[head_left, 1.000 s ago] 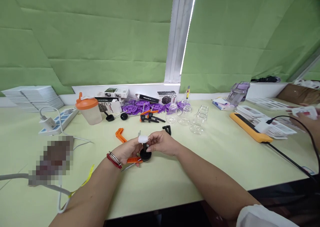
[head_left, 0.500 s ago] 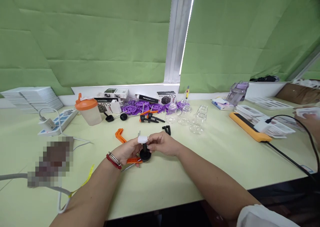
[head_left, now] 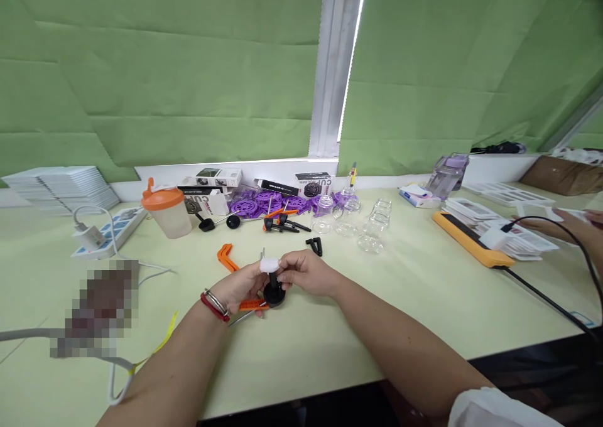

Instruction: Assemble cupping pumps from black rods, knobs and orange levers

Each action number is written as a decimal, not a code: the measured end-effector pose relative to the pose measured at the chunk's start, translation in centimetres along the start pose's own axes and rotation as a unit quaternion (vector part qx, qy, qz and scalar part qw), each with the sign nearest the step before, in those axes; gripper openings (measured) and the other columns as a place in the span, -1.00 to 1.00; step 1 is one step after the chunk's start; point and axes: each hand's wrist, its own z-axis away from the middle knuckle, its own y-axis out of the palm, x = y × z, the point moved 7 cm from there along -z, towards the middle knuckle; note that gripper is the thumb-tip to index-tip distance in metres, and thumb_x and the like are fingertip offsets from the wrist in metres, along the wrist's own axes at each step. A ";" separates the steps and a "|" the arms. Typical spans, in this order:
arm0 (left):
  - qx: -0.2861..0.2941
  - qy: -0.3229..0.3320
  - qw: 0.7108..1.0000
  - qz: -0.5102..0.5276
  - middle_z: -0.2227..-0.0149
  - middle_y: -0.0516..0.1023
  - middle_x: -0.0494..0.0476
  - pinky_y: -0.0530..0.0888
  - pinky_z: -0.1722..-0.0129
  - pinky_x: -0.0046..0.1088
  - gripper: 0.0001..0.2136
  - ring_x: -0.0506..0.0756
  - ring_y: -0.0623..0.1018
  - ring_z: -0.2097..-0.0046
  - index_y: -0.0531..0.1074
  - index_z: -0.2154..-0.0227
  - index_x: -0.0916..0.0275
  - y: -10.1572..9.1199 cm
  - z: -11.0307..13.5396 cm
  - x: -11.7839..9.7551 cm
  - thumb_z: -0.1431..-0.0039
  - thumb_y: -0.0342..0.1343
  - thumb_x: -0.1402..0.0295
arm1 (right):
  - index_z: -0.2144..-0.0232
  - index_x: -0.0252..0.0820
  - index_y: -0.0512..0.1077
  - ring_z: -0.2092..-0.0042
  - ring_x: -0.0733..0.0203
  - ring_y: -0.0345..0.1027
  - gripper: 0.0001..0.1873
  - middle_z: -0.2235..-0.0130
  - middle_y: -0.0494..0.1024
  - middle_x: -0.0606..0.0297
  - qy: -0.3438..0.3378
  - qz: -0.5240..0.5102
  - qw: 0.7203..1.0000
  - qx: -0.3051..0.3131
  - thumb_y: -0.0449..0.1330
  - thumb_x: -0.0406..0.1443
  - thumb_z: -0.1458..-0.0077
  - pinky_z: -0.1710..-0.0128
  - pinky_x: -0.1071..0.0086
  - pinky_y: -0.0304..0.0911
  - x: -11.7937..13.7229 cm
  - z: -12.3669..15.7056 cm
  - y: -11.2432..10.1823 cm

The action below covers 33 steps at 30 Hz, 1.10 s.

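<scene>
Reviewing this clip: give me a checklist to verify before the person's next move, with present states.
1. Left hand holding black round-based part: ok.
2. Right hand at that part's stem: ok.
3. Metal rod joined to it: cannot tell.
4. Space around hands free of loose pieces: not ok; orange piece lies beyond left hand.
5. Clear plastic pieces apart from hands: ok.

the black piece [head_left: 274, 295] looks smooth plastic, the orange strip [head_left: 252, 304] matt plastic, the rod [head_left: 241, 318] shiny metal, the cups [head_left: 375, 226] clear and glossy, the bench [head_left: 358, 333] smooth.
</scene>
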 end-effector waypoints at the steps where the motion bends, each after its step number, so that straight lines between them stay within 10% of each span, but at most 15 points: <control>1: 0.000 -0.001 1.000 0.001 0.33 0.47 0.16 0.37 0.68 -0.53 -0.50 0.07 0.42 0.42 0.35 0.22 0.23 0.0 0.0 0.0 0.10 0.10 -0.07 | 0.47 -0.27 0.40 0.47 0.36 0.33 -0.82 0.49 0.42 0.37 -0.003 0.006 1.000 0.001 0.29 -0.26 0.09 0.40 0.42 0.30 0.1 0.0 0.0; 33: -0.063 -0.025 0.998 -0.008 0.44 0.45 0.09 0.33 0.71 -0.54 -0.49 0.07 0.43 0.49 0.32 0.30 0.22 -0.1 0.3 0.1 0.21 0.12 -0.08 | 0.47 -0.23 0.45 0.38 0.32 0.28 -0.94 0.41 0.42 0.33 -0.116 0.216 0.969 0.007 0.18 -0.41 -0.01 0.31 0.44 0.20 3.2 0.8 0.2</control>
